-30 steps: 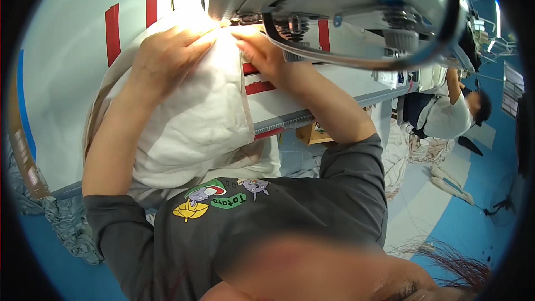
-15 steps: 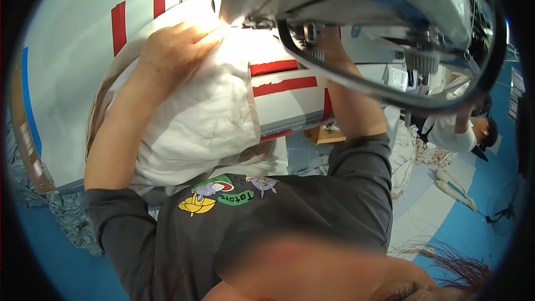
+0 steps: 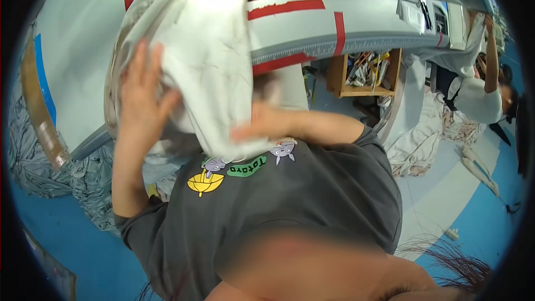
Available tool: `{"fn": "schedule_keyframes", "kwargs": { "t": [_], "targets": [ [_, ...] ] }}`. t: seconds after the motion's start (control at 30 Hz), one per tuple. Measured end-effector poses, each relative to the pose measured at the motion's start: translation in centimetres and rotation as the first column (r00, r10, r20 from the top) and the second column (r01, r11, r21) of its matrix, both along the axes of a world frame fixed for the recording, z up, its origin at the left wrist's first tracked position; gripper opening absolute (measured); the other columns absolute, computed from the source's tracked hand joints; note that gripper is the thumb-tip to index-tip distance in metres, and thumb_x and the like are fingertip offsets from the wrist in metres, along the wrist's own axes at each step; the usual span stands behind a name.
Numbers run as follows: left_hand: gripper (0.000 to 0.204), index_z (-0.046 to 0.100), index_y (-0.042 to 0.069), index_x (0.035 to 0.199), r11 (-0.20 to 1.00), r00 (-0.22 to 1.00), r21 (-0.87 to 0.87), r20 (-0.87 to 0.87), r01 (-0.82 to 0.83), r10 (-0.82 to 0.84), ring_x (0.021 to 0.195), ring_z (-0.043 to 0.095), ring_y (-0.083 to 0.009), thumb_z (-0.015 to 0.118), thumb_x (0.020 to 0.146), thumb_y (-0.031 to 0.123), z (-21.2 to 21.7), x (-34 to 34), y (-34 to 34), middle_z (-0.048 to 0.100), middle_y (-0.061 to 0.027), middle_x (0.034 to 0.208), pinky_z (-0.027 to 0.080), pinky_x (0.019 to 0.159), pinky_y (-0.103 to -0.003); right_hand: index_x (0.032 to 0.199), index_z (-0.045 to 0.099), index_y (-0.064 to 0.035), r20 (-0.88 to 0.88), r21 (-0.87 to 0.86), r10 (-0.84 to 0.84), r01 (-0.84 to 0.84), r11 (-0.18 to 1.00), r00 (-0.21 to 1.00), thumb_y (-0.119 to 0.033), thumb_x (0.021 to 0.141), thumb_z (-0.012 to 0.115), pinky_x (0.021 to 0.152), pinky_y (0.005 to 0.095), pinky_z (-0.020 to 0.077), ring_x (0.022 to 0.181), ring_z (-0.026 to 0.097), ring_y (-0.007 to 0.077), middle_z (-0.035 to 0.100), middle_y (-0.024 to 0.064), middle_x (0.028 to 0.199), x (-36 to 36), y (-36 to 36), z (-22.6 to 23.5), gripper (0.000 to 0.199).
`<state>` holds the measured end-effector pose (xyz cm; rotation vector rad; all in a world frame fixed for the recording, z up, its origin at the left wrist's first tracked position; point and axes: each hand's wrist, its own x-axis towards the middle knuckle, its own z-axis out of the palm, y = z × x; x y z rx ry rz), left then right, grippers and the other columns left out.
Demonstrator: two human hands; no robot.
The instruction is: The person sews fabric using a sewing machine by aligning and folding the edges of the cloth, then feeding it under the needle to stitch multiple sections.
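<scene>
**Clearly, pale cloth (image 3: 217,78) is drooping over the near edge of your worktop (image 3: 72,72)**

Your pale cloth is stretching from the brightly lit far side to below the near edge, where a loose fold is hanging in front of your dark shirt (image 3: 290,189). Your left hand (image 3: 142,92) is standing at the cloth's left side, its fingers spreading wide; blur is hiding whether they are touching. Your right hand (image 3: 264,122) is sitting by the near right part, one blurred digit lying across the fabric; whether the fingers are pinching it, you cannot tell.

Judging by the creases, you are probably handling something light, soft and limp, wrinkling more readily than breaking or slipping. The right edge is running fairly straight and is likely offering the cleaner hold, thumb above and fingers beneath; the near fold is perhaps doubling the layers, so a broad, gentle grip is making more sense there. To the right, a red tape strip (image 3: 287,9) is crossing the worktop, and a wooden box (image 3: 336,72) is standing below its edge.
</scene>
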<state>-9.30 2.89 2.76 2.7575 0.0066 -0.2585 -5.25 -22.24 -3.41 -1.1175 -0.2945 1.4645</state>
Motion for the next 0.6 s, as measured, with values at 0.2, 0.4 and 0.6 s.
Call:
{"fn": "schedule_keyframes", "kwargs": {
  "t": [0.2, 0.4, 0.6],
  "targets": [
    [0.042, 0.051, 0.004, 0.129, 0.998, 0.923, 0.029, 0.383, -0.056, 0.041, 0.122, 0.048, -0.0322, 0.059, 0.088, 0.013, -1.7, 3.0, 1.6, 0.050, -0.0184, 0.131, 0.039, 0.101, -0.039, 0.112, 0.062, -0.0005, 0.185, 0.045, 0.097, -0.107, 0.993, 0.978, -0.022, 0.089, 0.064, 0.086, 0.0306, 0.0464, 0.095, 0.061, 0.0168, 0.066, 0.0091, 0.104, -6.2, -3.9, -4.5, 0.031],
    [0.020, 0.057, 0.011, 0.073, 0.987, 0.933, -0.090, 0.348, 0.129, -0.090, 0.049, 0.057, -0.0211, 0.074, 0.076, 0.022, -3.5, -4.1, -11.8, 0.056, -0.0026, 0.057, 0.044, 0.046, -0.033, 0.100, 0.064, -0.0012, 0.541, -0.009, 0.124, -0.142, 0.990, 0.832, -0.025, 0.089, 0.063, 0.072, 0.0360, 0.0491, 0.077, 0.063, 0.0287, 0.065, 0.0162, 0.083, -8.2, -4.2, -4.4, 0.026],
    [0.023, 0.051, 0.010, 0.068, 1.000, 0.974, -0.021, 0.226, 0.005, 0.000, 0.046, 0.058, -0.0234, 0.066, 0.082, 0.020, -4.0, -3.6, -12.7, 0.057, -0.0044, 0.056, 0.043, 0.041, -0.034, 0.070, 0.060, 0.0024, 0.743, 0.017, 0.067, -0.119, 0.993, 0.666, -0.033, 0.090, 0.060, 0.055, 0.0424, 0.0480, 0.054, 0.056, 0.0390, 0.057, 0.0206, 0.060, -8.5, -4.1, -5.3, 0.041]
  ]
}}
